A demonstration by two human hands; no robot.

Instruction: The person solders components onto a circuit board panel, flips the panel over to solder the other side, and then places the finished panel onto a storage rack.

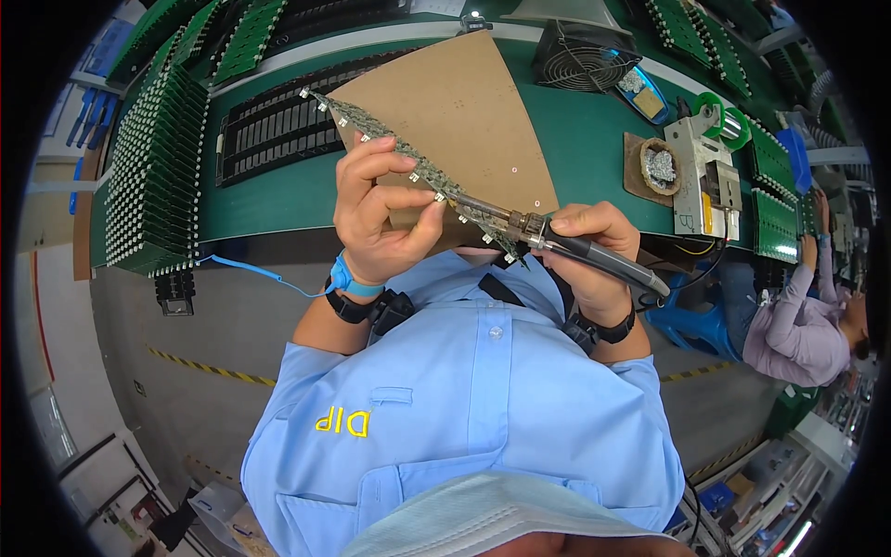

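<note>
My left hand (385,209) grips a long green circuit board (399,144) by its edge, with the fingers closed on it. The board is held tilted above the bench, seen nearly edge-on, with small white connectors along one side. In my right hand (597,255) is a soldering iron (603,263) with a black handle. Its metal barrel points left and lies close against the board near my left fingertips; whether the tip touches, I cannot tell. A blue wrist strap (357,281) with a coiled cord is round my left wrist.
Brown cardboard (445,93) lies on the green bench (580,167). Stacked circuit boards (153,176) stand left, beside a black slotted rack (269,135). A fan (585,60), a tip-cleaning bowl (660,169) and a solder reel (724,121) stand right. A co-worker (803,325) sits far right.
</note>
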